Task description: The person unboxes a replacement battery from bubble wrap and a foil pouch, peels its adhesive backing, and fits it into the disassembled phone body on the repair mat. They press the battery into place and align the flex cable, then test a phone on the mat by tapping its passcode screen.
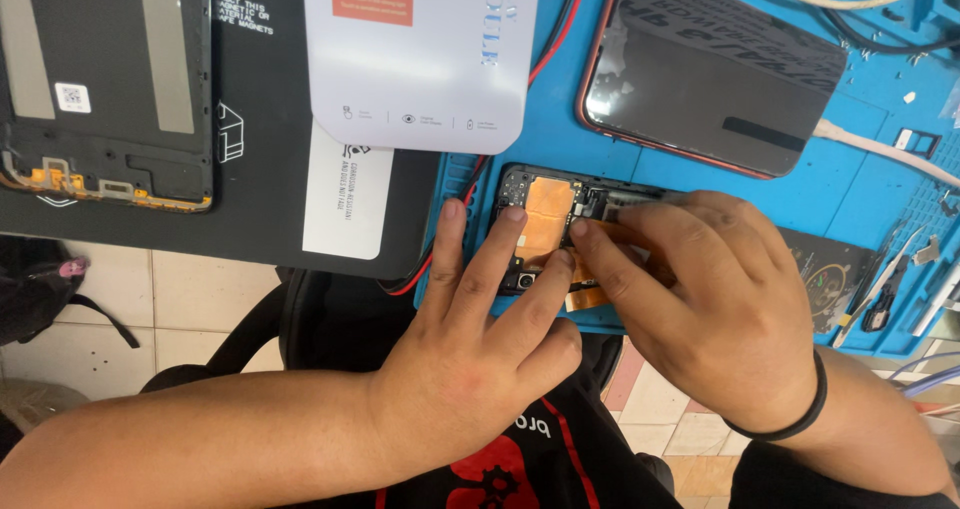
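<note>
An opened phone [540, 204] lies on the blue work mat [850, 179], its back off, showing a black frame and a copper-coloured foil patch. My left hand [480, 339] presses down on its left part with fingers spread. My right hand [710, 299] rests over its right part, thumb and fingertips pinching at an orange flex strip near the middle. A black band circles my right wrist. Most of the phone's right half is hidden under my right hand.
A phone with a red rim [710, 74] lies face up further back on the mat. A white flat box [420, 54] and a black tray holding a tablet frame [105, 89] sit at left. Red and black wires [545, 49], tweezers [885, 284] and small parts lie around.
</note>
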A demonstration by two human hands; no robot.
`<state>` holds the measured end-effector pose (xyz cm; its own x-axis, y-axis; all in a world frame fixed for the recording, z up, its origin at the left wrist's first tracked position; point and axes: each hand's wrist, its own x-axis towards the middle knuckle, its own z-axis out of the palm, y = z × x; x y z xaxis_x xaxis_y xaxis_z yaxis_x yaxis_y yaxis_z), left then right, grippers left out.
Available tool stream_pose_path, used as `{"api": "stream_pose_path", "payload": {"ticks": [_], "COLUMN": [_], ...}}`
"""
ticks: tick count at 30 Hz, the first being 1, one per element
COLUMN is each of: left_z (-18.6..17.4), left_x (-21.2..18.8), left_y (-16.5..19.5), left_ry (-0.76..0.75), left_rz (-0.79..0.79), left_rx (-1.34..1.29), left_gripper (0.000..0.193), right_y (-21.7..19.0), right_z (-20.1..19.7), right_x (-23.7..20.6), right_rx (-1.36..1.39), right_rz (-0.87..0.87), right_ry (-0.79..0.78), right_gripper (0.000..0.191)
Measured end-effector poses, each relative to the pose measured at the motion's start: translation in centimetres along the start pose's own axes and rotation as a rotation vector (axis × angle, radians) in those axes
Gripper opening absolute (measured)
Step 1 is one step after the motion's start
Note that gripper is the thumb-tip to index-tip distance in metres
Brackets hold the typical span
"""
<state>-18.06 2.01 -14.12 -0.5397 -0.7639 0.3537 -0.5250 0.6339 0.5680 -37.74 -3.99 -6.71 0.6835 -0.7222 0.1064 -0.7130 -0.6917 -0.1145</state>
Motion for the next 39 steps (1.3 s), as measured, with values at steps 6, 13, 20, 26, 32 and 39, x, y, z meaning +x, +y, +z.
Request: {"api": "stream_pose_path", "payload": {"ticks": [6,13,20,26,32,39], "left_z": [0.0,0.2,0.0,0.0,0.2,0.2], "left_x": [0.0,0.1,0.1,0.0,-0.1,-0.1], "left_y": [0.0,0.0,0.1,0.2,0.3,0.4], "left_ry": [0.004,0.004,0.008,0.004,-0.003,-0.002], "left_rz": [0.005,0.005,-0.004,-0.013,-0.009,-0.007], "left_rx": [0.001,-0.006,-0.028,-0.040,-0.020,0.003], "left_gripper": [0.013,0.016,0.013,0.016,0.021,0.019], "right_y": [0.1,0.5,2.5,2.7,3.1,2.1], "right_z": [0.2,0.4,-1.3,-2.0,-2.2,-1.2], "right_x": [0.2,-0.4,-1.6,-1.9,-1.8,-1.2], "right_rx": [0.060,0.181,0.412,0.347,0.288,0.191], "right_rz": [-0.026,0.038,0.159,0.148,0.063,-0.025], "right_ry": [0.000,-0.034,-0.115,-0.133,-0.134,-0.135], "right_gripper": [0.037,0.041,0.060,0.067,0.070,0.081]}}
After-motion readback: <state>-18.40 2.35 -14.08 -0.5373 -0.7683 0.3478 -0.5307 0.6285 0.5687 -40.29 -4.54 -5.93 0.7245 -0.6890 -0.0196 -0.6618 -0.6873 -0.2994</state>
